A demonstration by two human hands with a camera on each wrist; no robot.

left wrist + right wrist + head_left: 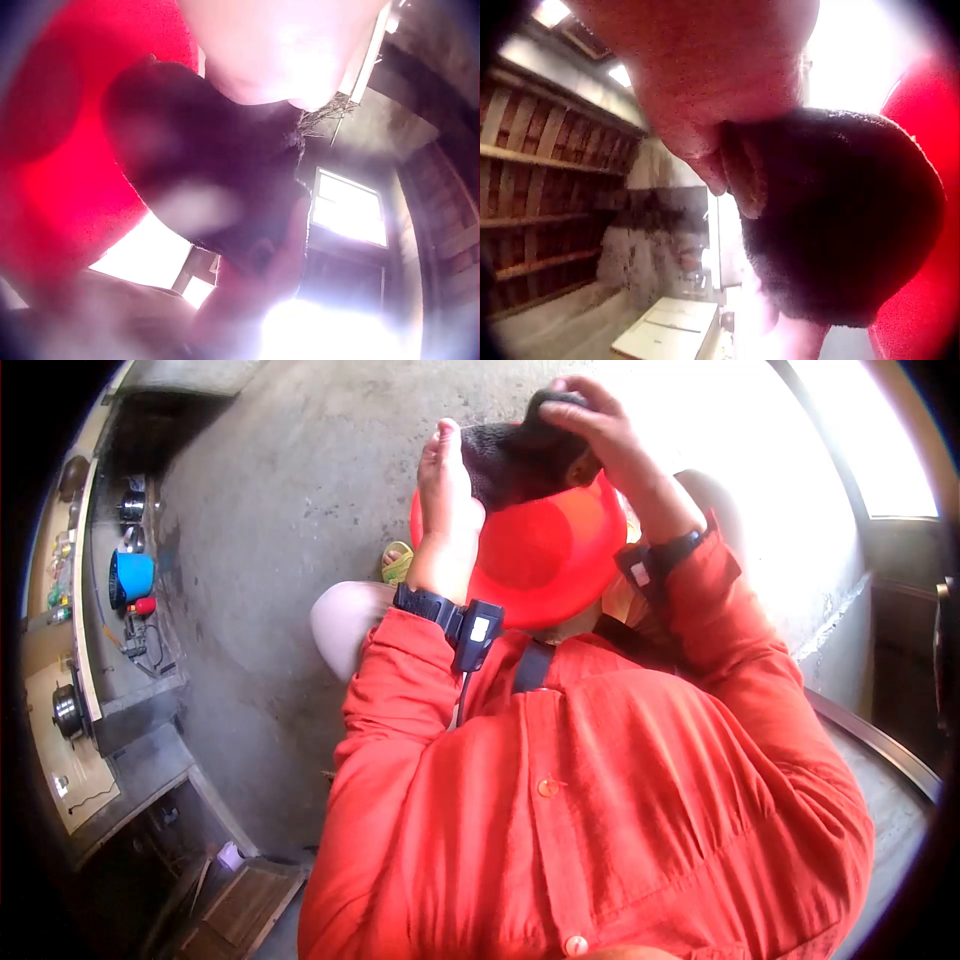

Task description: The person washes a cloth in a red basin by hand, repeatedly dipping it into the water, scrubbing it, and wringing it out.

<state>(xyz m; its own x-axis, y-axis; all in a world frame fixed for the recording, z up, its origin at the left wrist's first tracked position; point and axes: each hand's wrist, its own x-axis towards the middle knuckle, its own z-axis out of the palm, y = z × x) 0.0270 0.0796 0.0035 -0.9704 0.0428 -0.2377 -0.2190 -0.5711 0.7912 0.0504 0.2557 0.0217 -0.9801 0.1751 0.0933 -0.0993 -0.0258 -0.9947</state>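
A dark, fuzzy shoe-shaped thing [520, 458] is held up between both hands over a red plastic basin [545, 565]. My right hand [615, 435] grips its raised right end, fingers curled over the top. Against its left end lies my left hand [448, 495], fingers straight and pointing away from the body. In the left wrist view the dark thing [187, 150] shows a broad rounded end, with the right hand [259, 289] beyond it. The right wrist view shows a brownish edge of the dark thing [832, 217] beside the right hand [720, 82].
A slipper-clad foot [396, 562] stands on the concrete floor [290, 490], left of the basin. Shelving along the left wall holds a blue bucket [131, 577] and a metal pot [68, 710]. Bright light comes from a doorway [890, 450] at upper right.
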